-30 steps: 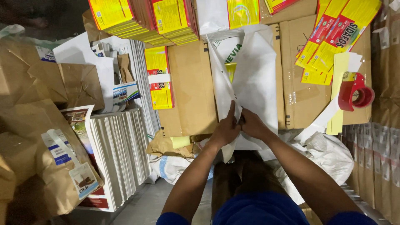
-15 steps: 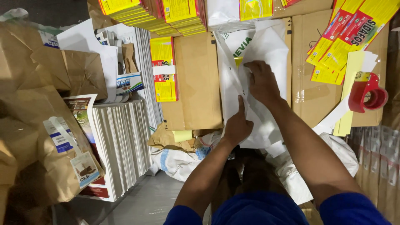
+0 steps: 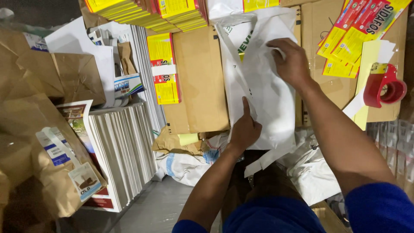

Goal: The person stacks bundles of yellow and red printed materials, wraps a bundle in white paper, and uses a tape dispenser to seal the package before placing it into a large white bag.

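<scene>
Two bare hands are seen pressed to a large white plastic mailing bag (image 3: pixel 263 86) laid over flat brown cardboard boxes (image 3: pixel 200 77). The left hand (image 3: pixel 244 128) is set low on the bag's near edge, its fingers folded in and one finger stretched straight up along the sheet; whether anything is pinched under it cannot be told. The right hand (image 3: pixel 293 62) is placed higher, near the bag's far end, with the fingers curled over a fold of the white plastic, which is gripped there. Both forearms are framed by blue sleeves (image 3: pixel 375 207) at the bottom of the view. A loose white strip (image 3: pixel 267 157) is seen trailing from the bag's lower edge towards the person.

To the right, a red tape dispenser (image 3: pixel 386 86) is shown resting on the cardboard, just beside pale yellow paper strips (image 3: pixel 371 56), with red-and-yellow printed leaflets (image 3: pixel 358 30) fanned above it. To the left, a dense row of white booklets (image 3: pixel 123 151) is stood on edge, flanked by crumpled brown paper parcels (image 3: pixel 39 129) bearing stuck-on labels. Stacks of yellow-edged packs (image 3: pixel 142 11) are lined along the top, and crumpled white sacking (image 3: pixel 185 166) is heaped below the cardboard.
</scene>
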